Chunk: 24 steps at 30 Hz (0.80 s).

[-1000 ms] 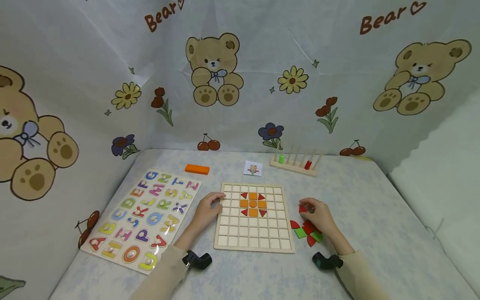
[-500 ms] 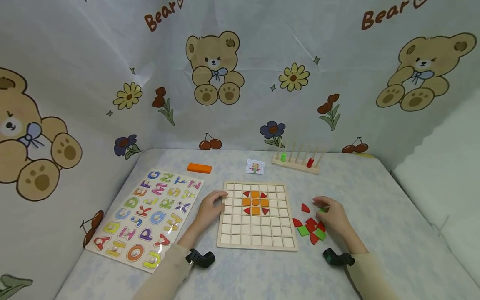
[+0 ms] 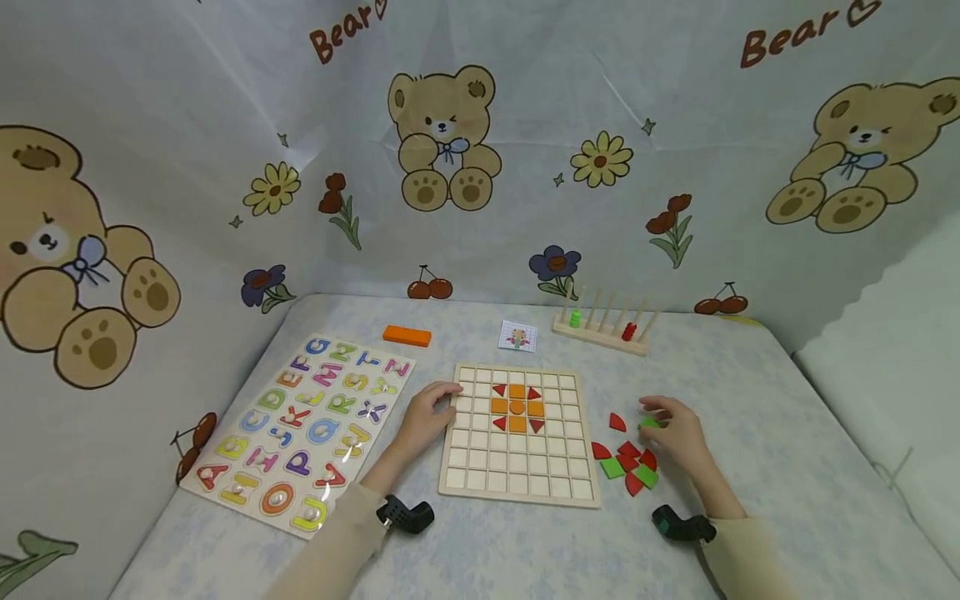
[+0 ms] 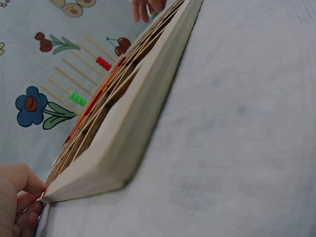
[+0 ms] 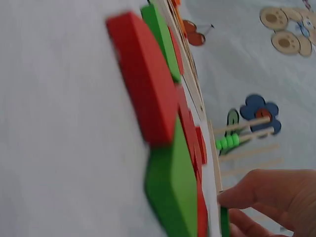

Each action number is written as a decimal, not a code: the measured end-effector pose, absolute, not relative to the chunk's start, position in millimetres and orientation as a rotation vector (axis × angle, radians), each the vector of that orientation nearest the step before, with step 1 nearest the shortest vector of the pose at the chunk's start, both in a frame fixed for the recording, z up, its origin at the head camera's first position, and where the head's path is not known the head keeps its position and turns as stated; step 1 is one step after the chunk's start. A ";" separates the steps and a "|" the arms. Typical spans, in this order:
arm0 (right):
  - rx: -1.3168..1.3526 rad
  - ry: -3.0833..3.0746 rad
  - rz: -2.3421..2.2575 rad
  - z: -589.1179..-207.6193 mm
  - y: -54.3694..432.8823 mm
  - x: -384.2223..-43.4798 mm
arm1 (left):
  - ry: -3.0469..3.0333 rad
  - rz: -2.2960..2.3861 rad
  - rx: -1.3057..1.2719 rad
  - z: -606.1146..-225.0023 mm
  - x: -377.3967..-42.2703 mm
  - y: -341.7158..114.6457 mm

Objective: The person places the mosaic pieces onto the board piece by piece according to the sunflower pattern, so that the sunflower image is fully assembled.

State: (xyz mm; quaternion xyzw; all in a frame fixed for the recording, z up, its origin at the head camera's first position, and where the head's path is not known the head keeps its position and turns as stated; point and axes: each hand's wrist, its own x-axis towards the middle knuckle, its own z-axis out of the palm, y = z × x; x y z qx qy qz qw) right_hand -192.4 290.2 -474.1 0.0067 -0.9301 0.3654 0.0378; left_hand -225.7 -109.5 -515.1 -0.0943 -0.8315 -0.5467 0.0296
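Observation:
A square wooden grid board [image 3: 465, 479] lies in the middle of the table. Orange and red pieces form a pattern in its upper cells, around an orange circle [image 3: 517, 407]. My left hand [image 3: 422, 415] grips the board's left edge, its thumb and fingers at the rim in the left wrist view. To the right of the board, my right hand [image 3: 681, 432] pinches a green tile [image 5: 225, 221] between thumb and fingers. Just below and left of it, several red pieces [image 3: 628, 450] and green tiles [image 3: 646, 476] lie in a loose pile. A red quarter-circle [image 3: 617, 422] lies apart, nearer the board.
On the left lies an alphabet puzzle board [image 3: 307, 421]. Along the back are an orange box [image 3: 407, 336], a small pattern card [image 3: 518, 337] and a wooden peg stand [image 3: 600, 334] with green and red beads. A bear-printed cloth [image 3: 510, 242] hangs behind the table.
My right hand has left the red quarter-circle lying near the board, moved right and picked up a green tile. The left hand stays at the board's edge; the head view has shifted slightly.

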 end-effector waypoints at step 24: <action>0.771 -2.719 1.448 -480.9 133.1 -188.5 | -2.570 -1.692 -0.303 -517.8 -227.6 -113.2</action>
